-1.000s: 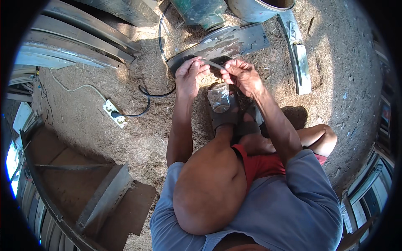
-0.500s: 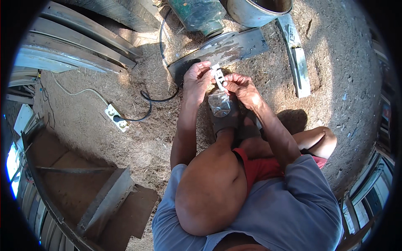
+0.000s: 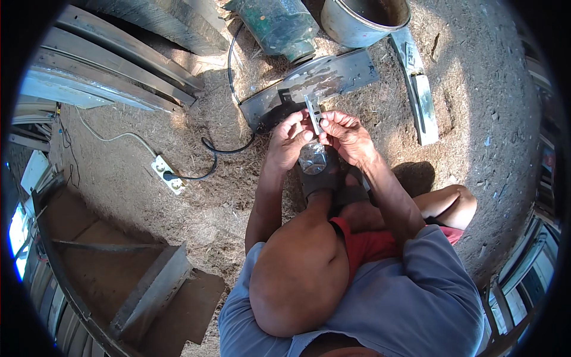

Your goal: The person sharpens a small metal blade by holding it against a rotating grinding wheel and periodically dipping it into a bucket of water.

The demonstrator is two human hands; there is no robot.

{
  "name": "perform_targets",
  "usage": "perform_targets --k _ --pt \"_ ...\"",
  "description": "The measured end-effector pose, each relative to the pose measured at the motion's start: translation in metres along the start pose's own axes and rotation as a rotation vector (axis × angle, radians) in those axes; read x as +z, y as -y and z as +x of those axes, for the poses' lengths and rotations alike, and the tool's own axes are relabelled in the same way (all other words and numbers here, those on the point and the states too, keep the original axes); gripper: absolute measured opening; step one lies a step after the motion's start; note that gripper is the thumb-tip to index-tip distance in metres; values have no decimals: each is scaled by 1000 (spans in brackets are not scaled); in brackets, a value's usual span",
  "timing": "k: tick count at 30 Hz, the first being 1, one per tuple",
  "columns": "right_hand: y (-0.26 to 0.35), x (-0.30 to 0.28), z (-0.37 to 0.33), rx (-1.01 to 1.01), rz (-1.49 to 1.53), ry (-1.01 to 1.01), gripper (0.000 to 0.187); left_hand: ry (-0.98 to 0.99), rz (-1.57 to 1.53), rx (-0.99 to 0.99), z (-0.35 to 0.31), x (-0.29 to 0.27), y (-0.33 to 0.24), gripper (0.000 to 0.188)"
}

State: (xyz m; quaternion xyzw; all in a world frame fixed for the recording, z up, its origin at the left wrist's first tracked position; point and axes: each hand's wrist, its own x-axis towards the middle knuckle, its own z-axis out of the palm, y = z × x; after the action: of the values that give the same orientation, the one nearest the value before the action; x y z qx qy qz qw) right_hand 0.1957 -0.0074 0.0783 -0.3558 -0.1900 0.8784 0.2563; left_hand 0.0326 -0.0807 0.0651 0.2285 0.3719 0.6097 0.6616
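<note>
1. Right hand [image 3: 355,144]: fingers clamped on a slotted metal strip [image 3: 314,114].
2. Left hand [image 3: 285,146]: fingers curled beside it; we cannot tell whether gripping.
3. The strip, between both hands, has just tilted — showing us its side edge.

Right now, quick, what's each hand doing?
Left hand: fingers curled by the slotted strip; grip unclear.
Right hand: closed, pinching the slotted strip.

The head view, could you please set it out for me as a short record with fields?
held item: slotted metal piece
right hand: pinches the piece
left hand: close at its left side, grip unclear
beyond hands: grey board, green cylinder, pale bucket
left side: white power strip, black plug inserted
</note>
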Motion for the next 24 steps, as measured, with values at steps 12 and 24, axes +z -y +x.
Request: perform_targets --k 12,24 --pt "-16 19 -10 142 187 78 18 171 -333 -105 2 -15 7 69" --pt "-14 22 -12 154 263 115 21 143 -387 -74 1 -11 7 45"
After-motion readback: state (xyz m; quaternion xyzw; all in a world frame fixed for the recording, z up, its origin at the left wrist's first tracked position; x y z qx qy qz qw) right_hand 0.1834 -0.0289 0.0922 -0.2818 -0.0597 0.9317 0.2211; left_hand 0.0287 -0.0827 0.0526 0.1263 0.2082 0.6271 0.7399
